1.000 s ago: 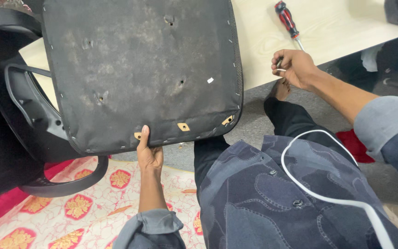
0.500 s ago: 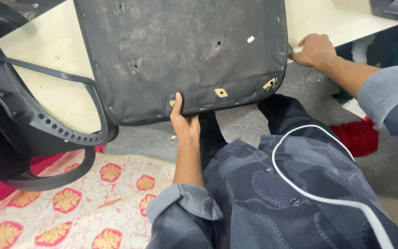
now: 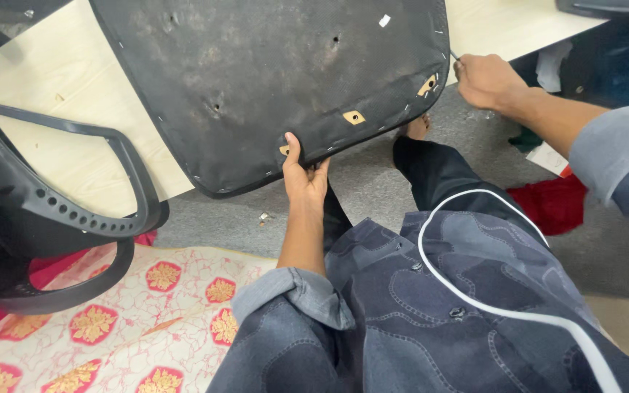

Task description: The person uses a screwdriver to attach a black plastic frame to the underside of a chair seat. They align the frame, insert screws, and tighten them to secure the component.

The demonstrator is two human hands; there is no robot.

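I see the seat panel (image 3: 271,80) filling the upper middle of the frame, lying on the board (image 3: 60,124) that runs behind it. My left hand (image 3: 304,178) is at its lower edge, center frame; my right hand (image 3: 486,80) at its right corner, upper right. The chair frame (image 3: 52,211) sits at left, partly over the patterned mat (image 3: 132,320) at lower left. A cloth (image 3: 555,204) lies on the floor at right.

No packages, labels, signs, screens visible.

seat panel (image 3: 271,80): top cut off | right hand (image 3: 485,80): grip contents hidden | armrest (image 3: 52,211): partly cropped
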